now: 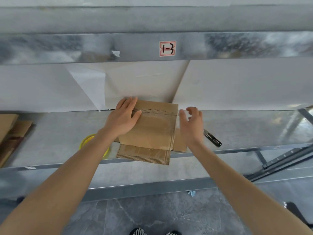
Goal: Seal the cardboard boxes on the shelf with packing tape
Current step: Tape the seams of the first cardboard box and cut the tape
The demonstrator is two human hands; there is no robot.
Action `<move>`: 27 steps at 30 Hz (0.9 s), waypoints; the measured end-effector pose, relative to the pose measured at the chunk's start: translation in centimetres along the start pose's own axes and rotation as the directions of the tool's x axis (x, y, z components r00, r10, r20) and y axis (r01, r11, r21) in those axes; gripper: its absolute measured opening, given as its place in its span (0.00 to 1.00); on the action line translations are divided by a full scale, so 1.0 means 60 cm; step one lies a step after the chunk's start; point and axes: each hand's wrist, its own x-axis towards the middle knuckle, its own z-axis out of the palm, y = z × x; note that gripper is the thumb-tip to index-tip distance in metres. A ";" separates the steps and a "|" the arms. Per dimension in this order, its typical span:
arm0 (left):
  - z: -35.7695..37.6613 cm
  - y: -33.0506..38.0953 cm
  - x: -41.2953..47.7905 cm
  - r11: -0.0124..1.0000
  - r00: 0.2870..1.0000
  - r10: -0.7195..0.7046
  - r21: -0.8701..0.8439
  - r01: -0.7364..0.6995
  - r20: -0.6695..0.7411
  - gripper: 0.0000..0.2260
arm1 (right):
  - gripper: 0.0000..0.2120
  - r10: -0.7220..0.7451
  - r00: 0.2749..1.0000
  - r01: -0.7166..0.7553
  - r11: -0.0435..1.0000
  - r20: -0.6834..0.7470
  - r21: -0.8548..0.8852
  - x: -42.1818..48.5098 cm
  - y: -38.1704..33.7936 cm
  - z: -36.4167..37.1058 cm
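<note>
Cardboard box (152, 131) sits on the metal shelf (245, 126), roughly centred, its far edge against the white paper sheets (237, 85) lining the back. One corrugated flap (144, 155) lies open toward the person and overhangs the shelf's front edge; a second, smaller flap (180, 143) sticks out at the box's right side. Left hand (124, 116) lies flat on the box's top far-left corner, fingers straight and together, pressing down, gripping nothing. Right hand (192, 126) is just beside the box's right edge, fingers loosely curled and spread, holding nothing; cannot tell whether the thumb touches the cardboard. Yellow tape roll (85, 141) lies on the shelf left of the box, mostly hidden behind the left forearm. Black snips (212, 138) lie on the shelf right of the right hand, apart from the box. Flattened cardboard (10, 133) is stacked at the shelf's far left. Label reading "1-3" (167, 48) is stuck on the beam above. Striped shoes (138, 232) show at the bottom edge on the grey floor
</note>
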 end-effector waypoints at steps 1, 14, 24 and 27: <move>0.000 0.002 0.000 1.000 1.000 -0.001 -0.013 0.001 -0.003 0.26 | 0.21 -0.002 1.000 0.002 1.000 0.023 0.020 -0.018 -0.015 0.009; 0.000 0.016 0.008 0.999 0.996 -0.043 0.014 0.042 0.078 0.29 | 0.21 -0.121 0.967 0.140 0.987 0.226 -0.074 -0.001 -0.013 0.020; -0.008 0.004 -0.010 0.996 0.999 0.038 0.079 -0.038 0.001 0.29 | 0.21 -0.128 0.895 0.202 0.971 0.428 -0.131 0.052 -0.007 0.002; -0.008 -0.003 -0.014 1.000 0.999 0.027 0.008 -0.027 0.023 0.31 | 0.21 -0.133 0.881 0.210 0.970 0.454 -0.122 0.057 -0.010 0.004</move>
